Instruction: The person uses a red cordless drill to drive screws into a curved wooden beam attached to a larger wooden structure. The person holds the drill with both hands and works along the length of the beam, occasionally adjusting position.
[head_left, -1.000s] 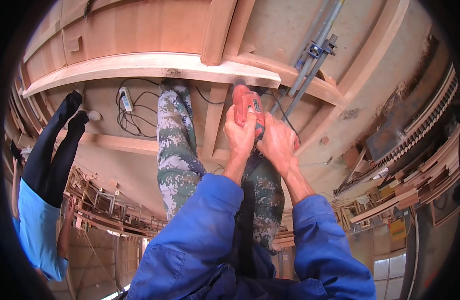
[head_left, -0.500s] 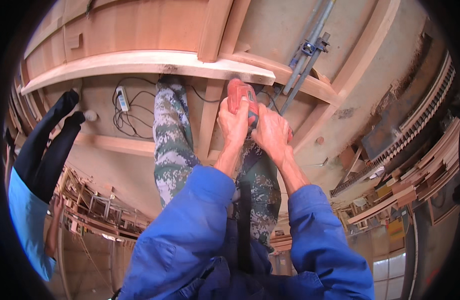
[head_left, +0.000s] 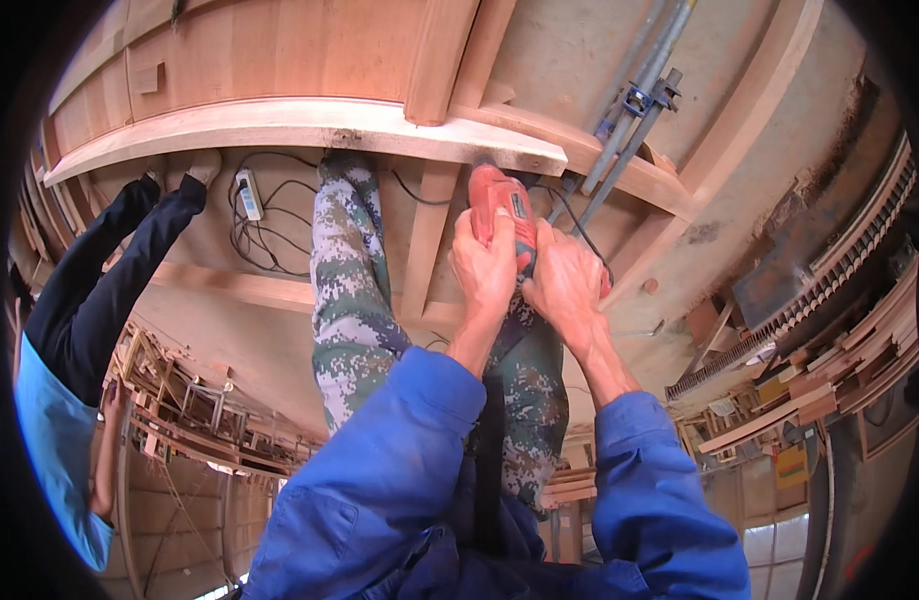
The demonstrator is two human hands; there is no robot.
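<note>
A red and dark-grey corded power drill points away from me, its nose against the near side of a pale wooden beam. Around the red body closes my left hand, thumb along its top. My right hand wraps the grip, whose red end shows past the fingers. Dark smudges mark the beam at the drill's nose and farther left. The nose's contact point is partly hidden by the tool's body.
A black cable lies coiled by a white power strip. Metal clamp bars cross the frame at upper right. Another person in a light-blue top stands at left. Stacked boards lie at right. My camouflage-trousered legs straddle a crosspiece.
The drill and both hands sit slightly farther right in view, as does the beam, with the grip unchanged. The other person's legs have shifted right, toward the beam.
</note>
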